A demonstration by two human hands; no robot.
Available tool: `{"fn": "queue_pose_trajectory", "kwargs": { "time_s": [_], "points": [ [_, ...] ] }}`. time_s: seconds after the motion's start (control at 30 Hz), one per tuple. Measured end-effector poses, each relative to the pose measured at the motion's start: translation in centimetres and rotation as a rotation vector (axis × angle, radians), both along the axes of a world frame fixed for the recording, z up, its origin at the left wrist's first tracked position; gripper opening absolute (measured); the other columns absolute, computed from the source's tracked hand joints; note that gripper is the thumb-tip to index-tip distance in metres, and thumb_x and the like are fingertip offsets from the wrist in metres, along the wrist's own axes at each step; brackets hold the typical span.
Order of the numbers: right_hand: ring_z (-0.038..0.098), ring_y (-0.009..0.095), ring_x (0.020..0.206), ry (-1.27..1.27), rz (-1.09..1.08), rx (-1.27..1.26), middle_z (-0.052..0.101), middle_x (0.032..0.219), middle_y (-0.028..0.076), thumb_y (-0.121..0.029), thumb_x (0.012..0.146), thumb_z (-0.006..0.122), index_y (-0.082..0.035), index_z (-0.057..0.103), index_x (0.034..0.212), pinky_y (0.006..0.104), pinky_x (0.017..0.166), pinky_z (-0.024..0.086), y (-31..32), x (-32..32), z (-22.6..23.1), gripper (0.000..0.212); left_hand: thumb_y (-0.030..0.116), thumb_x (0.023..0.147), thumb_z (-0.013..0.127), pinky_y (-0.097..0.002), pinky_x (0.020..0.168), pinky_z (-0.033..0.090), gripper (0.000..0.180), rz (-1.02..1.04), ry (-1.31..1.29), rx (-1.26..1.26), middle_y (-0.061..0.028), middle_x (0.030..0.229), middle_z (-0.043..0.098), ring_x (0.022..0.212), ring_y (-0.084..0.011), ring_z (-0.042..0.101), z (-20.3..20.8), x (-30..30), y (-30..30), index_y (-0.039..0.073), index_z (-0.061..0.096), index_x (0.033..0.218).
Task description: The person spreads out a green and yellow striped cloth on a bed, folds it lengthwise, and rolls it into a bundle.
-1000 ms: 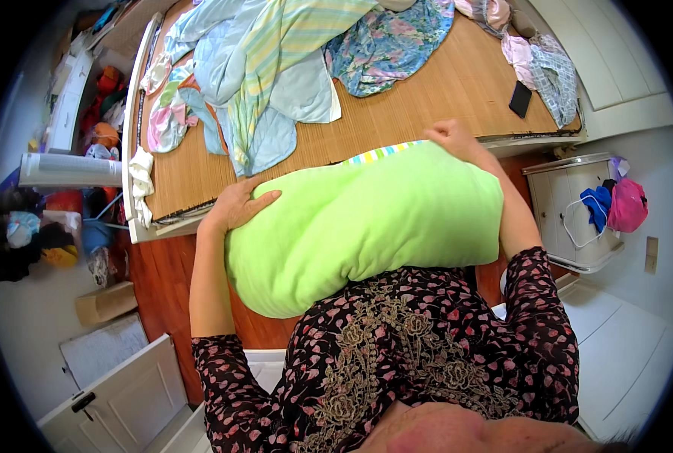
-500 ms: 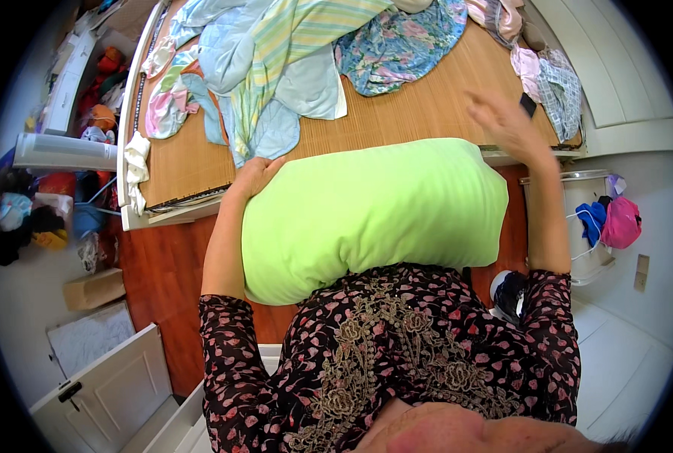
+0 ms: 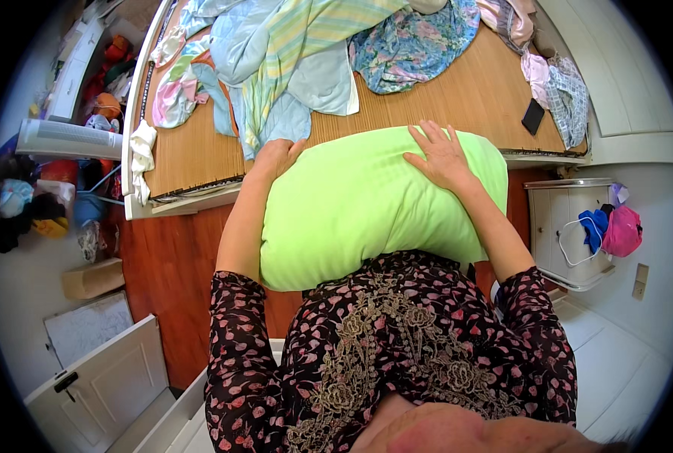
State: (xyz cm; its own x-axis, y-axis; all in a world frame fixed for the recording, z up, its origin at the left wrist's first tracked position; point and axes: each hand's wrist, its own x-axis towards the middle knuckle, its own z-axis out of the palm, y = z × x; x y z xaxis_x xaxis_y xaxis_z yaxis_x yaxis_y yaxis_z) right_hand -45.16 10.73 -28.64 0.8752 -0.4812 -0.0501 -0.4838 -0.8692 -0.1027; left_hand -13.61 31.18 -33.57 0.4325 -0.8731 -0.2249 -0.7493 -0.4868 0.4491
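Observation:
A plump, bright green pillow [image 3: 351,204] leans between my front and the near edge of the bed. My left hand [image 3: 277,157] grips its upper left corner, with the fingertips partly hidden at the far side. Spread and flat, the fingers of my right hand [image 3: 438,155] press on the pillow's upper right part. Slight creases run across the cover, mostly near my body.
On the bed's tan mat [image 3: 404,113] lie a striped yellow-green cloth [image 3: 280,68], pale blue quilts, a blue floral cloth [image 3: 416,49] and a black phone [image 3: 533,116]. A small white cabinet [image 3: 548,219] stands right; a white door [image 3: 114,377] is at lower left.
My right hand has come down and left from above the bed onto the pillow. My left hand still holds the corner. The pillow has shifted slightly.

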Motion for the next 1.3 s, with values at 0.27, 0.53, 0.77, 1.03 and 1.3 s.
{"fn": "queue_pose_trajectory", "kwargs": {
  "time_s": [0.27, 0.53, 0.77, 1.03, 1.3],
  "points": [
    [0.03, 0.027, 0.134, -0.004, -0.064, 0.004, 0.039, 0.141, 0.015, -0.054, 0.089, 0.046, -0.011, 0.042, 0.137, 0.0497, 0.111, 0.017, 0.7, -0.1, 0.4, 0.065, 0.017, 0.088, 0.059, -0.0364, 0.08, 0.048, 0.03, 0.136, 0.017, -0.586, -0.0164, 0.113, 0.06, 0.096, -0.0293, 0.06, 17.8, -2.6, 3.4, 0.002, 0.059, 0.114],
    [0.034, 0.028, 0.131, -0.068, -0.077, 0.017, 0.042, 0.138, 0.015, -0.049, 0.09, 0.047, -0.009, 0.046, 0.133, 0.0484, 0.109, 0.02, 0.6, -0.4, 0.4, 0.059, 0.022, 0.085, 0.062, -0.0411, 0.107, 0.028, 0.06, -0.114, -0.015, -0.737, -0.0185, 0.139, 0.042, 0.13, -0.0321, 0.037, 24.5, -12.2, 4.9, 0.003, 0.04, 0.137],
    [0.046, 0.03, 0.12, -0.239, 0.009, 0.1, 0.054, 0.124, 0.016, -0.046, 0.089, 0.051, -0.006, 0.054, 0.123, 0.0435, 0.099, 0.032, -2.2, 1.5, -0.8, 0.053, 0.048, 0.094, 0.04, -0.0525, 0.108, 0.021, 0.062, 0.204, -0.222, -0.146, -0.0178, 0.14, 0.04, 0.134, -0.0334, 0.031, 2.8, -6.0, 3.9, 0.003, 0.04, 0.136],
    [0.048, 0.033, 0.118, -0.313, -0.493, -0.021, 0.055, 0.123, 0.018, -0.057, 0.078, 0.06, -0.002, 0.051, 0.123, 0.044, 0.098, 0.036, -3.5, -3.5, 0.2, 0.071, 0.055, 0.076, 0.068, -0.0395, 0.102, 0.035, 0.092, 0.567, 0.204, -0.474, -0.0251, 0.133, 0.045, 0.123, -0.0327, 0.045, -0.7, -3.3, 5.5, -0.003, 0.033, 0.137],
    [0.056, 0.026, 0.108, -0.317, -0.762, 0.905, 0.058, 0.12, 0.017, -0.057, 0.074, 0.069, 0.003, 0.049, 0.125, 0.0368, 0.09, 0.045, -7.1, -9.3, -3.1, 0.081, 0.068, 0.072, 0.062, -0.0354, 0.101, 0.035, 0.101, 0.742, 0.946, -0.105, -0.0164, 0.136, 0.045, 0.119, -0.0245, 0.048, -2.9, -1.4, 7.0, 0.001, 0.032, 0.141]
  ]
}}
